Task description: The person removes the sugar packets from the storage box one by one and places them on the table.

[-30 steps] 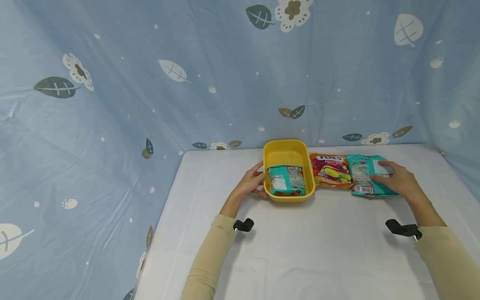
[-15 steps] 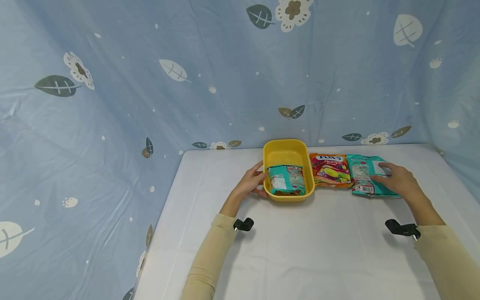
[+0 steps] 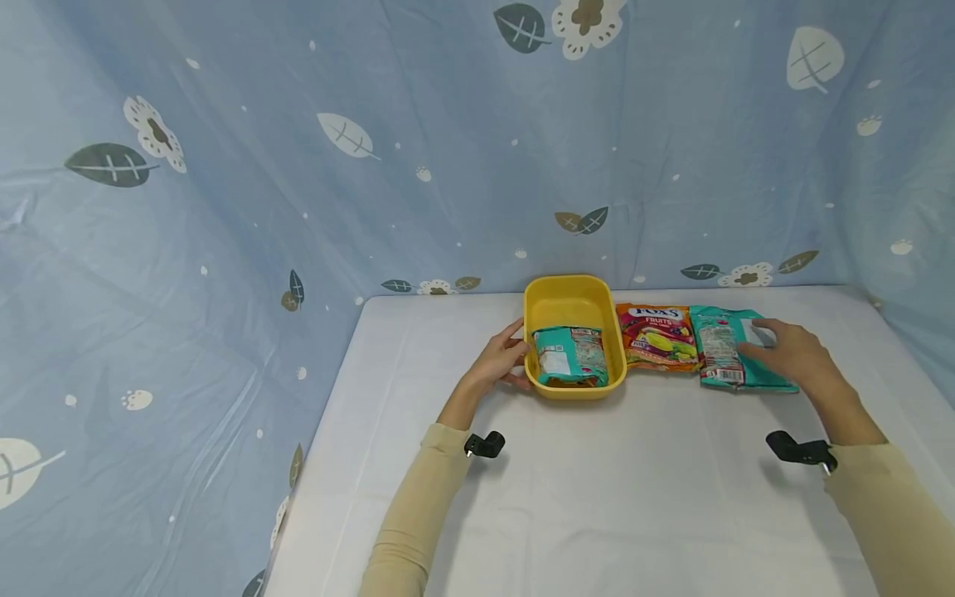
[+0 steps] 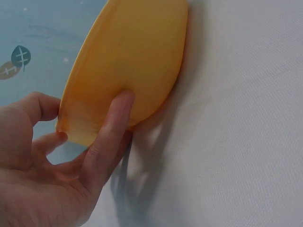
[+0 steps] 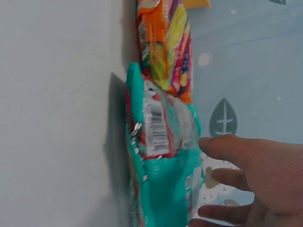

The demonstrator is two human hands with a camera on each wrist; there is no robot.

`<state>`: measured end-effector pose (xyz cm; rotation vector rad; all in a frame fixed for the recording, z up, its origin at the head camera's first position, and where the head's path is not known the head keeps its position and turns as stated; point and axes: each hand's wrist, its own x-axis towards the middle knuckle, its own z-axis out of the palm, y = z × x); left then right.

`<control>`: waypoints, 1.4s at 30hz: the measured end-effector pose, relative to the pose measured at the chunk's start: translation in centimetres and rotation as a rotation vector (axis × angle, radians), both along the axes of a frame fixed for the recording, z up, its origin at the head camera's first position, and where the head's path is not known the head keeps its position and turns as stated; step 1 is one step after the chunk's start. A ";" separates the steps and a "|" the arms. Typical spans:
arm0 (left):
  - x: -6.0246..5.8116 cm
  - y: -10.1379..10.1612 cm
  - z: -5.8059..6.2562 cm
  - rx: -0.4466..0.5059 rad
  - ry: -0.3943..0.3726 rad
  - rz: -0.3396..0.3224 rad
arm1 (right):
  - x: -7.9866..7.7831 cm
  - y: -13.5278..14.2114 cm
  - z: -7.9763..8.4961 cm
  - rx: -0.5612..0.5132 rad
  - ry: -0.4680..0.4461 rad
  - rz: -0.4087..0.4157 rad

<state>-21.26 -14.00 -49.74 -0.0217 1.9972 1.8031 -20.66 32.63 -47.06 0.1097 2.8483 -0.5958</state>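
In the head view a yellow tub [image 3: 569, 313] holds a teal snack packet [image 3: 570, 355]. My left hand [image 3: 501, 359] is at the tub's left side, its fingers against the outer wall and rim. The left wrist view shows one fingertip pressed to the yellow wall. To the right, my right hand [image 3: 798, 356] is over a second teal packet [image 5: 165, 175] lying on the table, its thumb and fingers spread. Its thumb tip is close to the packet's edge in the right wrist view; whether it touches I cannot tell.
An orange FOX'S candy bag [image 3: 658, 338] lies between the tub and the second teal packet. The white-covered table [image 3: 634, 489] meets a blue curtain [image 3: 448, 166] at its back and left.
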 end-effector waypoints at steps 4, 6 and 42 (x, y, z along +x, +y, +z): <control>-0.1 0.0 0.0 0.004 0.000 0.004 | -0.3 -0.5 0.8 0.014 0.004 0.018; -0.1 0.0 0.0 0.006 -0.001 0.004 | -0.4 -0.8 1.2 0.022 0.002 0.024; -0.2 -0.2 -0.4 0.019 0.007 0.004 | -2.1 -11.5 5.7 -0.051 0.009 0.210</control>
